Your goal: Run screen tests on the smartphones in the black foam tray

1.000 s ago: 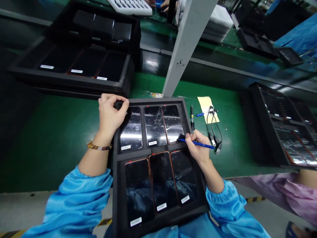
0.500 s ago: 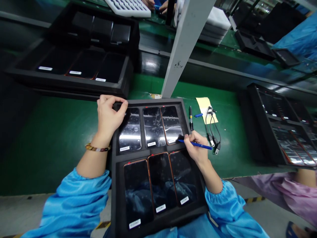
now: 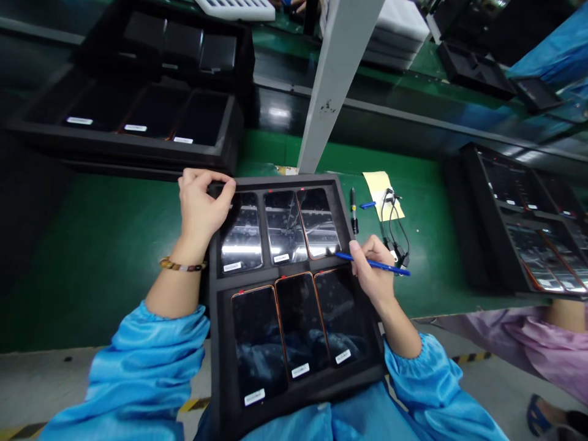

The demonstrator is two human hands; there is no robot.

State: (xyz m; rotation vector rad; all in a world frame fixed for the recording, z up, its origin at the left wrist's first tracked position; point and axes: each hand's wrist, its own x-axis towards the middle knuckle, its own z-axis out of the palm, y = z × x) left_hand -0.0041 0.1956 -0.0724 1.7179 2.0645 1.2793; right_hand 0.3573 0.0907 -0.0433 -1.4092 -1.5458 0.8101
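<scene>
The black tray [image 3: 212,294] lies in front of the person, with its near end over the lap and its far end on the green table [image 3: 114,245]. It holds six phones in two rows of three. The left hand [image 3: 199,208] grips the far left corner of the tray, the fingers bent together and closed on the rim. The right hand [image 3: 374,278] holds a blue pen [image 3: 390,267], the fingers closed around it in a writing grip. The tip of the pen touches the near right corner of the far right phone [image 3: 318,222]. On the table just beside the tray lie a black pen [image 3: 353,211], a yellow note [image 3: 381,187] and some cables [image 3: 395,236]. A white post [image 3: 331,86] stands behind the tray. At the right, a co-worker's purple sleeve [image 3: 505,343] is visible.
</scene>
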